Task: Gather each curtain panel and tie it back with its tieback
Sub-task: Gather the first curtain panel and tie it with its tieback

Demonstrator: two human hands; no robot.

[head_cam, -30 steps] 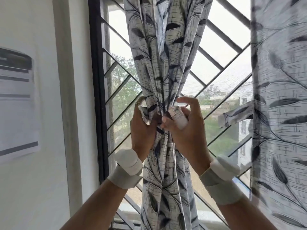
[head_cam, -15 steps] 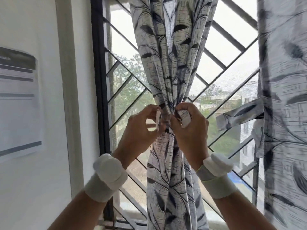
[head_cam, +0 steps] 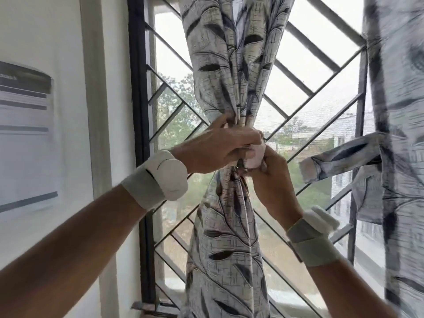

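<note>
Fingers [head_cam: 243, 143] of the left hand [head_cam: 218, 149] and right hand [head_cam: 273, 177] pinch the white-tipped tieback [head_cam: 254, 154] closed around the gathered curtain panel [head_cam: 234, 88], meeting at its cinched waist. Right of the fingers, a second tieback [head_cam: 339, 157] sticks out from the other curtain panel [head_cam: 399, 134], before the window grille [head_cam: 305, 88].

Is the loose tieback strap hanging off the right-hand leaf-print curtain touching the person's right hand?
Apart. The head view shows open window between the loose tieback strap on the right-hand leaf-print curtain and the right hand, which is at the gathered middle curtain.
</note>
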